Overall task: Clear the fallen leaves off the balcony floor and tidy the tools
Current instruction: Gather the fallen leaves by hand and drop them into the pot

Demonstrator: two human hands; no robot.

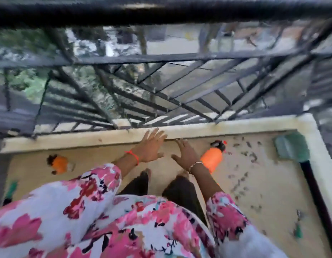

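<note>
Both hands outstretched, fingers spread

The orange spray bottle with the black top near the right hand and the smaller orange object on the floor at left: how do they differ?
The orange spray bottle with the black top is larger, sits beside the right hand, close to the scattered leaves. The smaller orange object is stubbier, lies alone left of the left hand and is too blurred to identify. Both are orange with dark ends, on the balcony floor.

Single head view, steeply downward past railing onto balcony floor; close, apparently motion-blurred.
</note>
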